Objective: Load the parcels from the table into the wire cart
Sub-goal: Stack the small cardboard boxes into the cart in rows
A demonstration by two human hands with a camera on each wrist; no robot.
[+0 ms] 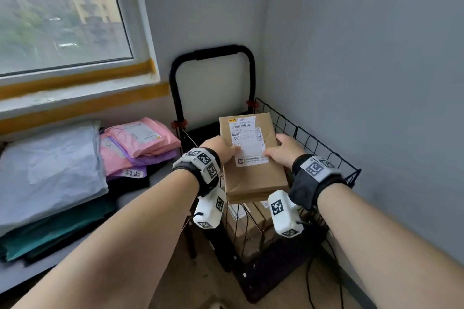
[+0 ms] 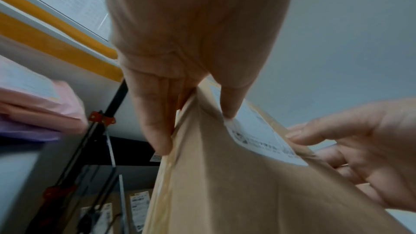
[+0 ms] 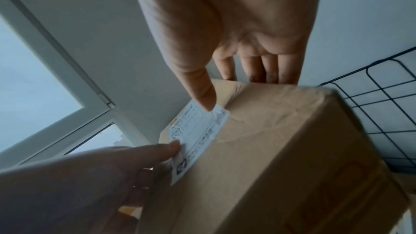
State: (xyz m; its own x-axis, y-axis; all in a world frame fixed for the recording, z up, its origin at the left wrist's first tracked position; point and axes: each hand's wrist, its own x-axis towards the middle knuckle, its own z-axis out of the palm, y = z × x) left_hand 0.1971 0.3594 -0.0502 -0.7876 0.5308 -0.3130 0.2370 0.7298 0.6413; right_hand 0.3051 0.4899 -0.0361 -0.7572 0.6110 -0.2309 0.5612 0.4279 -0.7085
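Observation:
A brown cardboard parcel (image 1: 253,173) with a white shipping label (image 1: 247,140) hangs over the black wire cart (image 1: 319,148), held between both hands. My left hand (image 1: 221,149) grips its left edge, thumb on the label and fingers down the side, as the left wrist view shows on the parcel (image 2: 225,184). My right hand (image 1: 283,152) grips the right edge, thumb on top and fingers over the far side of the parcel (image 3: 281,145). More brown boxes (image 1: 251,226) lie inside the cart. Pink and purple soft parcels (image 1: 140,143) and a grey one (image 1: 50,168) remain on the table.
The cart's black handle (image 1: 213,51) stands against the wall in the corner, and a grey wall runs close along the cart's right side. A teal bag (image 1: 55,231) lies under the grey parcel. A window with yellow tape (image 1: 75,78) is above the table.

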